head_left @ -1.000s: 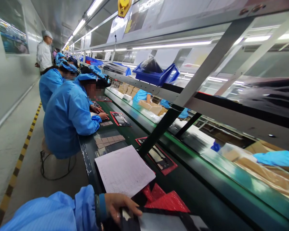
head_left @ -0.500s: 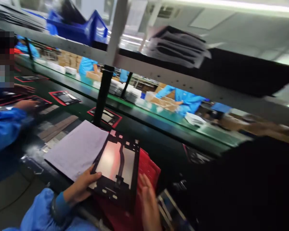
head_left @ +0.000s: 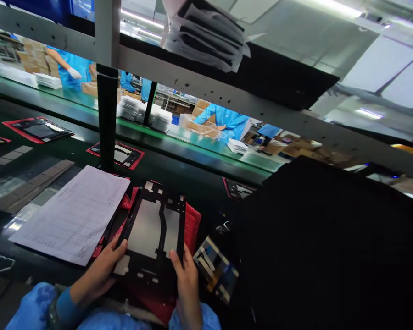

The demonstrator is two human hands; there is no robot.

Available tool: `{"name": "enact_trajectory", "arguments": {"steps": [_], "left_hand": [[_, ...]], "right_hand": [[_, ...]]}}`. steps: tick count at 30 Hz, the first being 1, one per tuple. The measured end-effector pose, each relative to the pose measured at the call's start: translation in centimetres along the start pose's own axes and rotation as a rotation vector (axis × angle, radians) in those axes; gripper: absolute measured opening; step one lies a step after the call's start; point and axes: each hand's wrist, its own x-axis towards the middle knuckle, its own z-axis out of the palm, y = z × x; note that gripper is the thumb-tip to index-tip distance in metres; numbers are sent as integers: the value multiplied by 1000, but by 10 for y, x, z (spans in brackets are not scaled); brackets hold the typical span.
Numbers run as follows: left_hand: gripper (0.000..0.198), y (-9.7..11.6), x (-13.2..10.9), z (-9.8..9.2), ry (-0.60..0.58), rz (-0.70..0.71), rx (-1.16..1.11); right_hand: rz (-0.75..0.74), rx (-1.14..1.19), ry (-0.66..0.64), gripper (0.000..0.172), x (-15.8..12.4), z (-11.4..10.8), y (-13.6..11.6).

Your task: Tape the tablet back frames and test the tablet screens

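A flat black tablet panel (head_left: 144, 229), with silvery plates and a dark ribbon strip down it, is held tilted in front of me. My left hand (head_left: 101, 270) is closed on its left edge, thumb on the face. On the lower right edge my right hand (head_left: 187, 282) grips it, thumb on top. Red bubble wrap (head_left: 193, 224) shows behind and below the panel. A printed paper sheet (head_left: 72, 213) lies to the left, over more red wrap. Beside my right hand rests a small rectangular part (head_left: 216, 270) with pale and amber strips.
Other panels on red wrap lie along the dark bench: one at far left (head_left: 41, 129), one by the black post (head_left: 107, 119), one at right (head_left: 239, 188). A shelf rail (head_left: 209, 91) crosses above. A large black surface (head_left: 330, 243) fills the right. Co-workers in blue stand beyond.
My right hand, held flat beside the panel before, has closed on its right edge. My view has swung right, and the co-worker at far left is out of sight.
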Motion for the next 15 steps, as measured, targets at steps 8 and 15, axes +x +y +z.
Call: {"name": "enact_trajectory", "arguments": {"steps": [8,15], "left_hand": [[62,20,0,-1,17,81,23],[40,50,-11,-24,320,307,62]], "right_hand": [[-117,-172,1,59,3,-5,5],[-528,-995,-200,56,3,21,35]]}}
